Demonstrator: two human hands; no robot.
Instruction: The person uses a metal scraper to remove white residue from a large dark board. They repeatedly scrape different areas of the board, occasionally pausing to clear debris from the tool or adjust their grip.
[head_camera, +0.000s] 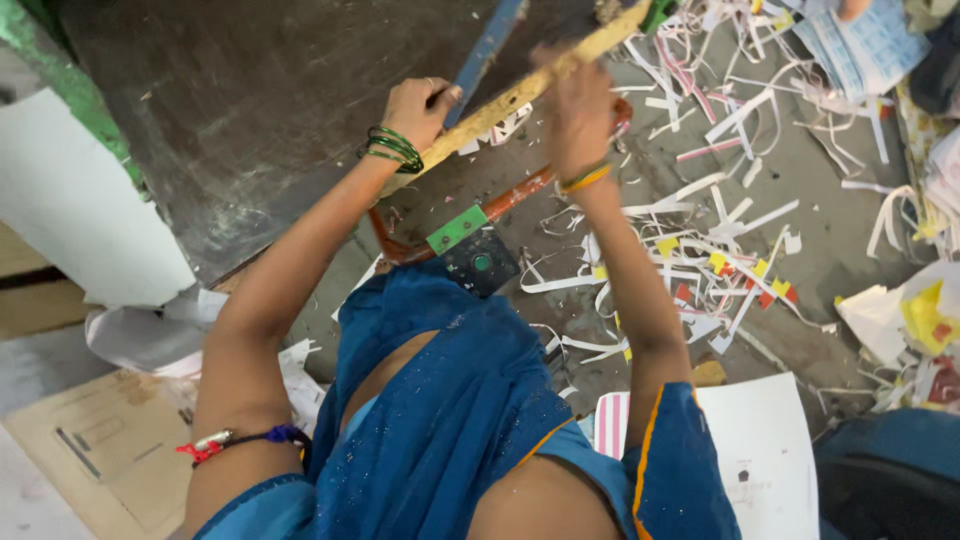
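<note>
— What did the hands have?

— The left hand (418, 105) was closed round the long yellowed wooden lever (520, 92) beside a blue metal bar (487, 52); the right hand (578, 108), blurred, seemingly gripped it further up.

— The risk?

— Over the dark worn table (250, 110), a slipping grip could've dropped the lever; loose paper strips (700, 250) underfoot might've slid.

One camera only, worn on the head, looks steeply down along the person's own body and outstretched arms. It sits close: the blue garment (440, 420) fills the bottom edge. The view faces forward toward 12 o'clock, where the dark table (260, 110) lies, with the littered floor (720, 200) from 1 to 4 o'clock.
</note>
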